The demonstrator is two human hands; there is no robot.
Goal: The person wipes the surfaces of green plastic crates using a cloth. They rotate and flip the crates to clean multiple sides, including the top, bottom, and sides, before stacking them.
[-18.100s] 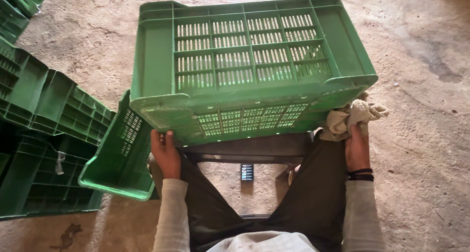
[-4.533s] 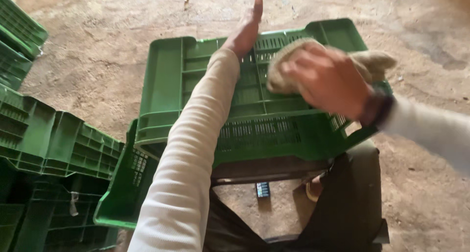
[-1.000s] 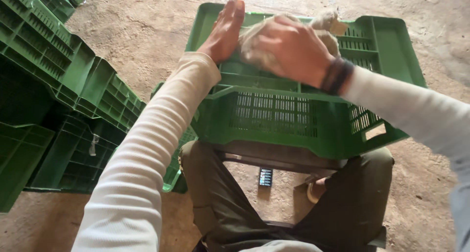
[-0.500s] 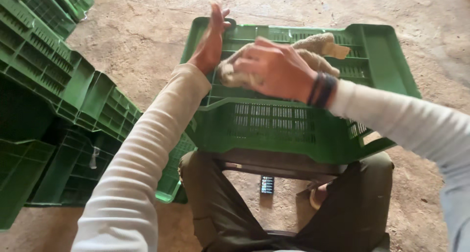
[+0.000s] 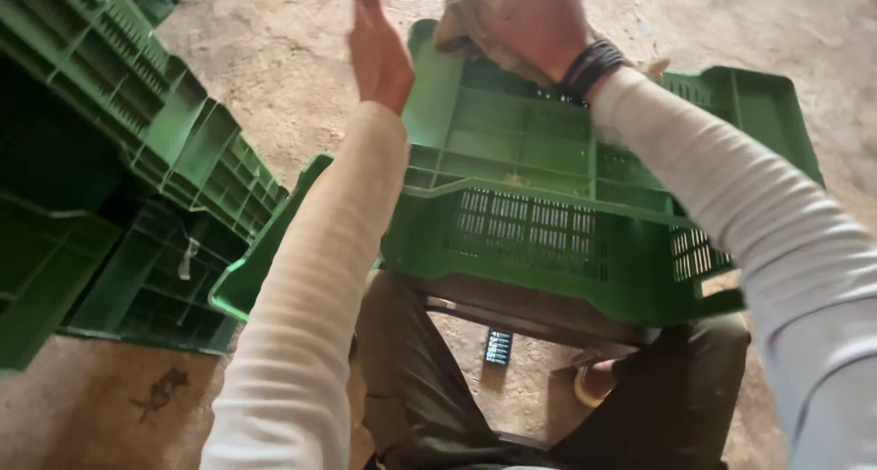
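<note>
A green plastic crate [image 5: 548, 196] lies upside down across my knees, its ribbed base facing up. My right hand [image 5: 539, 18] is clenched around a crumpled beige cloth [image 5: 466, 18] and presses it on the crate's far left part. My left hand [image 5: 379, 50] is flat with its fingers straight, held upright against the crate's far left corner. A dark band sits on my right wrist.
Stacked green crates [image 5: 110, 132] stand to my left, another green crate [image 5: 265, 251] leans by my left knee. A small dark flat object [image 5: 498, 347] lies on the concrete floor [image 5: 274, 50] between my legs, beside my foot [image 5: 594, 383].
My right hand has slid the cloth further away and to the left over the crate. My left hand stays flat at the far left corner. The view has tipped down.
</note>
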